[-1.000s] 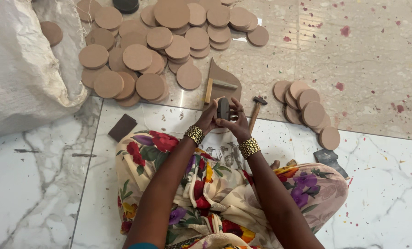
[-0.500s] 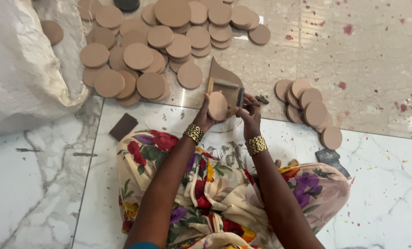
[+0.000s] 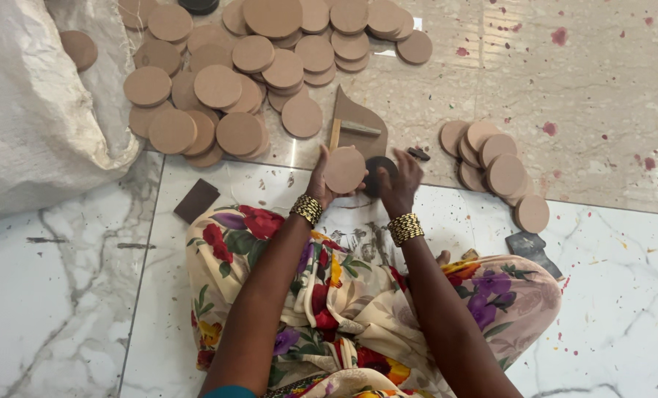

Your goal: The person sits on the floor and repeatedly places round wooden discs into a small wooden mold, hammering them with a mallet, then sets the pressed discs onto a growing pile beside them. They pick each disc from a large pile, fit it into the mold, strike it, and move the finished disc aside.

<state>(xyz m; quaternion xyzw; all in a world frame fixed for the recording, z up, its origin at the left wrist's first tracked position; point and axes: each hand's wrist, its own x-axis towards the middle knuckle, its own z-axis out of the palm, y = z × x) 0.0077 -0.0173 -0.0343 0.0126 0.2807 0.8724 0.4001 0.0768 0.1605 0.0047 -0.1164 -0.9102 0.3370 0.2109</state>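
Left hand (image 3: 320, 180) is gripping a disc (image 3: 344, 169) upright at frame centre; right hand (image 3: 400, 180), just right, is clasping a dark pad (image 3: 378, 173).

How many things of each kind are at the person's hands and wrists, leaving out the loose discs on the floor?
tan disc held in the left hand: 1
dark round piece under the right hand: 1
gold beaded bracelets, one on each wrist: 2
Total: 4
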